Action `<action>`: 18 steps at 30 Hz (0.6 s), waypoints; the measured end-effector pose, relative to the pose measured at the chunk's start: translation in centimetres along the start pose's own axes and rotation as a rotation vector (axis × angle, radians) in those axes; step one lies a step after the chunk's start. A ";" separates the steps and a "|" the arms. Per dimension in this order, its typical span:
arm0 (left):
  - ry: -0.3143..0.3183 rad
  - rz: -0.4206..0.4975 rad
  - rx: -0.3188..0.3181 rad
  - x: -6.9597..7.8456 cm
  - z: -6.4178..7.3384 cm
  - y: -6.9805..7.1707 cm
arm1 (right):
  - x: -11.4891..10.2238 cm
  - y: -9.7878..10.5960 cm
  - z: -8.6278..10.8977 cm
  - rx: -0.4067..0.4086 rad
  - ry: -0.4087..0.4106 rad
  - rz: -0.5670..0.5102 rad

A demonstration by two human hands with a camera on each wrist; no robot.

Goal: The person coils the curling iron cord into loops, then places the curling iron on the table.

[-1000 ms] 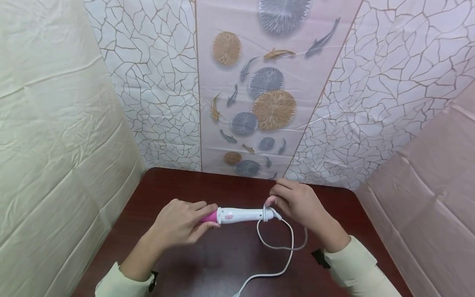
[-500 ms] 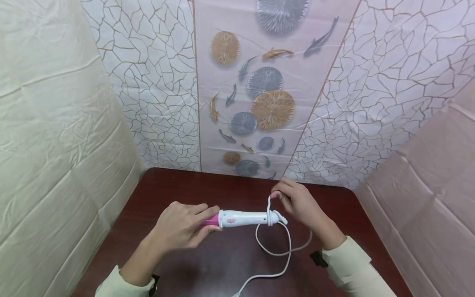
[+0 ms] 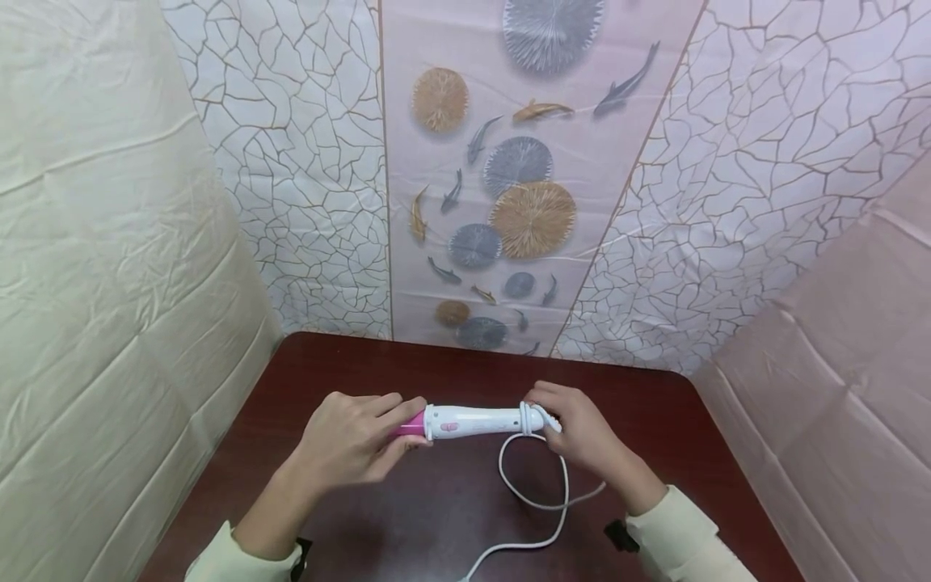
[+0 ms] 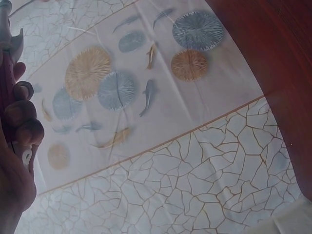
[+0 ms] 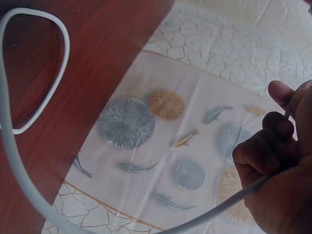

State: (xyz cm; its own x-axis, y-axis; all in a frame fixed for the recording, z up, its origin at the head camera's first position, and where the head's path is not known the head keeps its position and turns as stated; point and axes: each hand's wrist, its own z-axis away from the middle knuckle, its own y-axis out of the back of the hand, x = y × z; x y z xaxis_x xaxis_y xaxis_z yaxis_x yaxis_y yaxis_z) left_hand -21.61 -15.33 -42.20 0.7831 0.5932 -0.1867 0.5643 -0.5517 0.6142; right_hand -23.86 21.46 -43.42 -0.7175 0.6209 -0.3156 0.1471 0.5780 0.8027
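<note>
A hair styling iron with a white handle and a pink barrel is held level above the table in the head view. My left hand grips its pink barrel and covers much of it; in the left wrist view the curled fingers wrap the barrel. Around the handle's right end, the white power cord is wound in a few turns. My right hand is at that end, its fingers curled on the cord. The right wrist view shows the cord running into the palm of the right hand.
The dark red-brown table lies below both hands. The cord's slack makes a loop and trails to the front edge of the view. A patterned cloth hangs behind the table, with plain cloth walls on both sides.
My right hand first drew a cord strand upward from the handle's end, then came down beside that end, bringing the strand round it. The left hand has kept its grip on the barrel.
</note>
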 end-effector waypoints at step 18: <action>0.069 0.010 0.006 -0.7 -0.3 -0.3 | -3.0 -0.7 2.0 0.185 0.347 0.285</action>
State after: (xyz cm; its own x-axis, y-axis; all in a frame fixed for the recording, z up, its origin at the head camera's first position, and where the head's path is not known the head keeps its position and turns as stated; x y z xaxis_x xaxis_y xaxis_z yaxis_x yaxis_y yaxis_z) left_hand -22.39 -15.37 -42.06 0.7687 0.6268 -0.1272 0.5586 -0.5611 0.6109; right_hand -20.42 20.20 -44.05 -0.8110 0.5733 0.1161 0.4667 0.5145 0.7194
